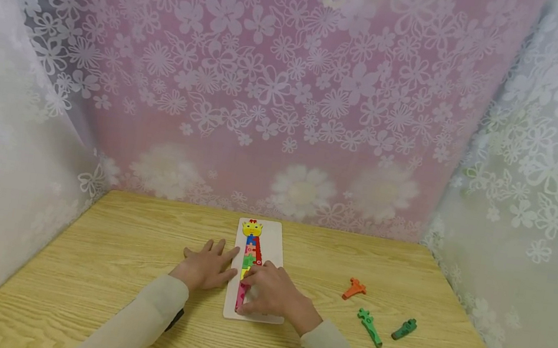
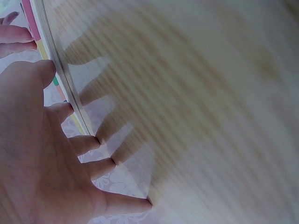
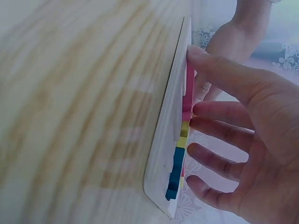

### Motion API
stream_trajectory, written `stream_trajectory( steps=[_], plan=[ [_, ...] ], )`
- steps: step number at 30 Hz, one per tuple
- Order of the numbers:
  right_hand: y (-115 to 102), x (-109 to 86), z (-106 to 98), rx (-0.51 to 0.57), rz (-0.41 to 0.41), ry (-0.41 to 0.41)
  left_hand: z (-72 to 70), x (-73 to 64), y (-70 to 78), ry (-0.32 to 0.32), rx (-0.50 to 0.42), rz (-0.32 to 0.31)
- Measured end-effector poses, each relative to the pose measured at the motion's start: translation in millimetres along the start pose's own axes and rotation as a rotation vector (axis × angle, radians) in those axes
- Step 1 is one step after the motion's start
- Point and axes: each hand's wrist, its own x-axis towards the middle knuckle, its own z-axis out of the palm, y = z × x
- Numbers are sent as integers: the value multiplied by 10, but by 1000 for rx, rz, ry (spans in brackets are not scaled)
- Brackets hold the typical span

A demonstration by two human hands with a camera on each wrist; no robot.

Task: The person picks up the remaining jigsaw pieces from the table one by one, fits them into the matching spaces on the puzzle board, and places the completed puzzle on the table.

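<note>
A white puzzle board (image 1: 274,245) lies on the table with a giraffe on it, its yellow head (image 1: 252,228) at the far end. Blue, pink, green, yellow and red pieces line up below the head. My right hand (image 1: 270,292) spans the pink puzzle piece (image 1: 241,296) at the near end, thumb at its lower end and fingertips at its upper end. In the right wrist view that pink piece (image 3: 188,88) sits between thumb and forefinger. With fingers spread, my left hand (image 1: 207,265) rests at the board's left edge, its thumb (image 2: 46,72) over the rim.
Right of the board lie three loose pieces: an orange one (image 1: 354,289), a light green one (image 1: 370,328) and a dark green one (image 1: 404,329). Flower-patterned curtains (image 1: 288,110) enclose the wooden table (image 1: 129,248) at the back and both sides.
</note>
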Motion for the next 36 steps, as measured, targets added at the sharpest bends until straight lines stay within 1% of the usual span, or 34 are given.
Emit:
stream_trajectory(
  steps=[7, 15, 18, 22, 28, 33, 36],
  plan=[
    [-17, -3, 13, 16, 15, -22, -7, -28, 8, -8, -7, 2],
    [-29, -5, 14, 12, -6, -6, -7, -40, 7, -6, 2, -2],
    [-23, -6, 18, 11, -13, -18, -9, -43, 2, -7, -1, -3],
    [14, -25, 26, 6, -47, -32, -4, -28, -5, -6, 0, -3],
    [112, -126, -26, 14, -62, -1, 19, -2, -8, -1, 6, 3],
    [218, -245, -128, 29, -40, 28, 20, 12, -14, -5, 6, 0],
    [297, -339, -201, 57, -26, 34, 16, 12, -16, -9, 1, -4]
  ],
)
